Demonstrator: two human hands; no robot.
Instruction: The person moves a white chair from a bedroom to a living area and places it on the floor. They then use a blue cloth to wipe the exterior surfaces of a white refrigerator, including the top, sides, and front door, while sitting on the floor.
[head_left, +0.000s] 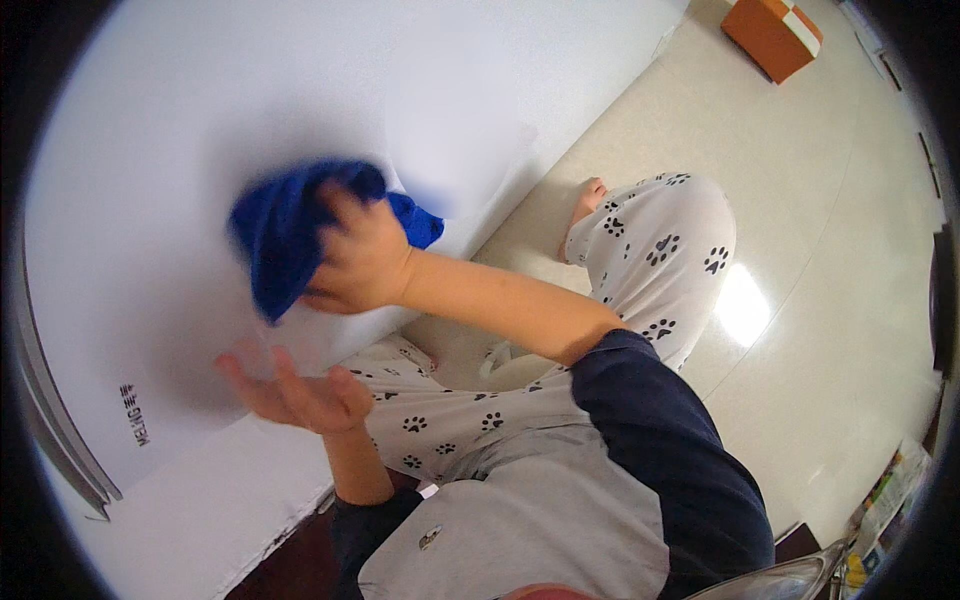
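My right hand (367, 255) grips a bunched dark blue cloth (281, 225) against or just off a smooth white appliance panel (315, 90). Motion blurs the cloth and fingers, so contact is hard to judge. A brighter blue end of the cloth sticks out beyond my wrist. Lower down, my left hand (307, 390) is held up near the same panel with its fingers spread and nothing in it. The panel bears dark printed writing (135, 416) close to its grey edge strip (56, 375).
My legs in paw-print trousers (652, 247) are bent on the pale tiled floor (810, 187), beside the panel's long edge. An orange-brown box (772, 41) stands on the floor at the top right. Printed packaging or papers (892, 495) lie at the lower right.
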